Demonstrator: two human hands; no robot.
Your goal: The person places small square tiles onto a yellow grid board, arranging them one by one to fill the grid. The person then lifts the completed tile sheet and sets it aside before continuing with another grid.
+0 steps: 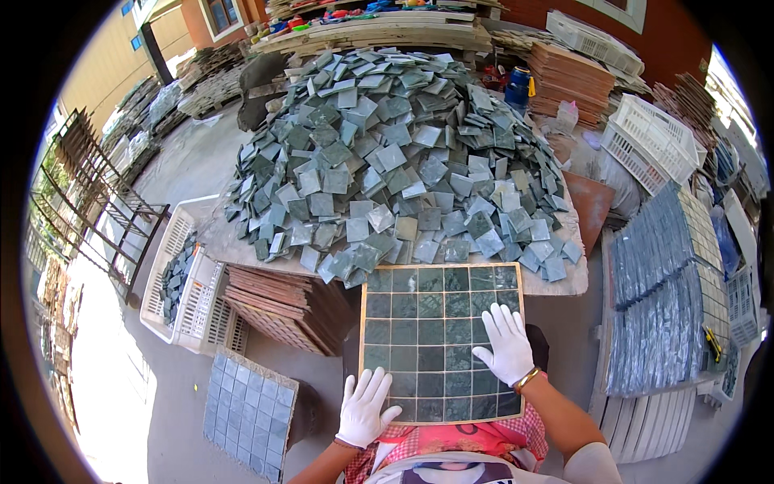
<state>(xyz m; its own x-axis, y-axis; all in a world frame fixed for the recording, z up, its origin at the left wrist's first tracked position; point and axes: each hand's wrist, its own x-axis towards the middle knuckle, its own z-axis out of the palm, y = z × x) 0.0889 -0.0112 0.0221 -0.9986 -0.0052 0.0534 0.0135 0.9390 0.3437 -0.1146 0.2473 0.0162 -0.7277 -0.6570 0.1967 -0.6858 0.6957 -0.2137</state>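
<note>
A tray of dark green square tiles (pixel 418 331), set in a grid within a thin wooden frame, lies across my lap. Its far edge meets the near edge of a table heaped with loose tiles. My left hand (pixel 365 407), in a white glove, rests at the tray's lower left corner with its fingers stretched out. Over the tiles on the right side lies my right hand (pixel 506 344), also gloved, fingers extended and thumb apart. Neither hand grips anything. Loose grey-green square tiles (pixel 395 157) form a big pile beyond the tray.
The pile's table (pixel 556 284) spans the front. At left stand a white plastic crate (pixel 193 310) with tile pieces, stacked brown boards (pixel 278 310) and a stack topped by a grey tile sheet (pixel 248 407). Wrapped tile stacks (pixel 655 315) stand on the right.
</note>
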